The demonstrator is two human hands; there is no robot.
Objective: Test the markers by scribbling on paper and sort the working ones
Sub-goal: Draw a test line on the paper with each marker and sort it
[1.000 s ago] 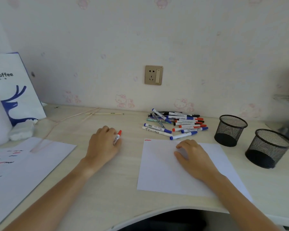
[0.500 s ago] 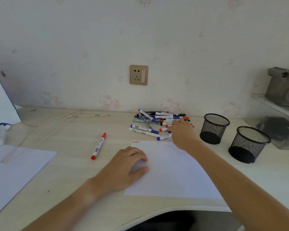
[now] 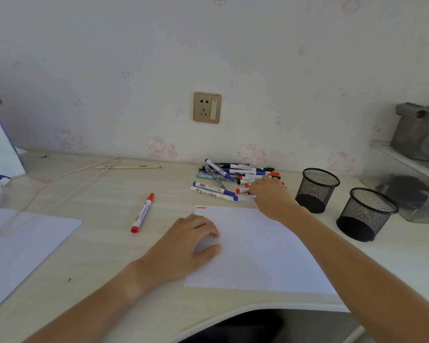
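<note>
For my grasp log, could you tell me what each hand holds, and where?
Left hand rests on the paper, holding nothing. Right hand reaches into the marker pile; any grip is hidden.

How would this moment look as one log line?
left hand: rests on paper | right hand: reaching into marker pile | red marker: set aside

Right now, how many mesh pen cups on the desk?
2. One mesh cup stands just right of the marker pile; the other mesh cup stands right of it, nearer the desk's front edge. Neither is hidden.

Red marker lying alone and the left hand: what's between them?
Only bare desk, in the head view; the red marker lies apart from the left hand, which rests on the paper.
</note>
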